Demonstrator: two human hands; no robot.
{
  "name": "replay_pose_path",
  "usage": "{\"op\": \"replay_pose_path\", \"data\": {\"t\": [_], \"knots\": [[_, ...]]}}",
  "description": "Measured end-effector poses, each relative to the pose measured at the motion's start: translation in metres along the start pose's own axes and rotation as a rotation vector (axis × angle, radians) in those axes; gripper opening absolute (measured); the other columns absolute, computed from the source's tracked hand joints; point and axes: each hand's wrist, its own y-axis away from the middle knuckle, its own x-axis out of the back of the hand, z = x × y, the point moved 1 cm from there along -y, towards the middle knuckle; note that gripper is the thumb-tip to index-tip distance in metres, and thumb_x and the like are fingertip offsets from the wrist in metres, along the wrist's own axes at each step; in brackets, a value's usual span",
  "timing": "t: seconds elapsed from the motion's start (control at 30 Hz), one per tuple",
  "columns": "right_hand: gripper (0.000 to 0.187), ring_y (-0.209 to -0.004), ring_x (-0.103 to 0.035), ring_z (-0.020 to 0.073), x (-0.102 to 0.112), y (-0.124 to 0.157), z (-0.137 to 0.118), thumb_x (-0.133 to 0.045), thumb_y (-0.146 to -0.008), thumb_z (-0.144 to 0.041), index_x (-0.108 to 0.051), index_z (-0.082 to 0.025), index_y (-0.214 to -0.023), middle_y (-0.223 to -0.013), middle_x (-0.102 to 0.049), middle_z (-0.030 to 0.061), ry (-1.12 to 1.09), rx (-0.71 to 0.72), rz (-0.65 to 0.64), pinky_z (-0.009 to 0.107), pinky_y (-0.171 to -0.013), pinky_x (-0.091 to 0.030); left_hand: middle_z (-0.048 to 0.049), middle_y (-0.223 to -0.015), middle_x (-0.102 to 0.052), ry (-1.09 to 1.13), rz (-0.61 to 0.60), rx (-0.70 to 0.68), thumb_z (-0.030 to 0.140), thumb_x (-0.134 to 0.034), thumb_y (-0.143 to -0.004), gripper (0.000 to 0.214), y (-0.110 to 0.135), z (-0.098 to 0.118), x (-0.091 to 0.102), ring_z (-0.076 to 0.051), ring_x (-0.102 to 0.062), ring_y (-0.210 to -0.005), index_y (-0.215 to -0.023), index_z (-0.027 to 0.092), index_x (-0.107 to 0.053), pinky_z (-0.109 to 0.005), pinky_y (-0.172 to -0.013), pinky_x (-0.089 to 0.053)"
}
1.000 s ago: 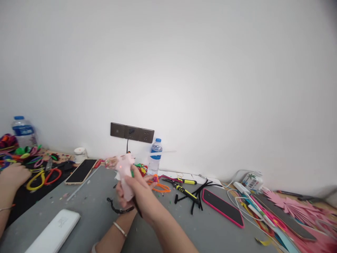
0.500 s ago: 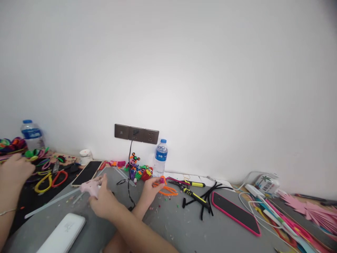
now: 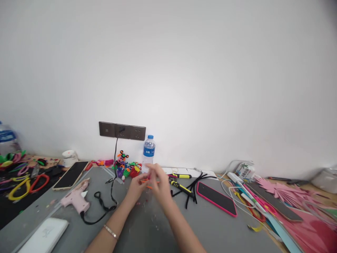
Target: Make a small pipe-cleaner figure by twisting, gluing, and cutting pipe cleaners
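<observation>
A small pink-and-orange piece is pinched in the left hand, toward the far edge of the worktop. The right hand is held close beside it; its grip cannot be told. The pink glue gun is laid left of the 2 hands.

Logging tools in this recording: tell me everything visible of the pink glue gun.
The pale pink glue gun, seemingly plastic, lies on its side, unheld, on the gray tabletop. It has a white trigger; its patterned front end points toward the wall. A black cord leaves the handle. A translucent stick shows by its rear; whether inserted is unclear.
</observation>
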Motion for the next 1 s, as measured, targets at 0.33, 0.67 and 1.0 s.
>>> {"op": "replay_pose_path", "data": {"t": [0.33,0.67,1.0], "knots": [[0.037,-0.063,-0.054,0.0140,0.063,0.018,0.083,-0.060,-0.080,-0.052,-0.071,-0.017,-0.086,-0.074,-0.064,0.0037,-0.341,-0.529,-0.189,0.025,-0.057,-0.041,-0.0095,-0.106,-0.073,-0.058,-0.300,0.013,0.033,-0.069,-0.073,0.027,0.011,0.010,-0.006,-0.027,-0.064,-0.099,-0.095,0.018,-0.074,-0.033,-0.082,-0.052],[0.028,-0.055,-0.051,0.0109,0.060,0.018,0.072,-0.069,-0.074,-0.044,-0.069,-0.016,-0.075,-0.065,-0.063,0.0007,-0.386,-0.563,-0.302,0.025,-0.058,-0.041,-0.0079,-0.107,-0.072,-0.101,-0.386,0.054,0.032,-0.067,-0.077,0.026,0.015,0.024,-0.005,-0.026,-0.063,-0.101,-0.098,0.019,-0.074,-0.034,-0.089,-0.049],[0.025,-0.054,-0.046,0.0104,0.058,0.016,0.066,-0.063,-0.077,-0.041,-0.060,-0.018,-0.071,-0.061,-0.054,-0.0026,-0.337,-0.517,-0.167,0.023,-0.055,-0.037,-0.0082,-0.107,-0.071,-0.100,-0.370,0.093,0.035,-0.067,-0.075,0.028,0.017,0.024,-0.006,-0.026,-0.062,-0.100,-0.097,0.018,-0.074,-0.034,-0.088,-0.048]]}}
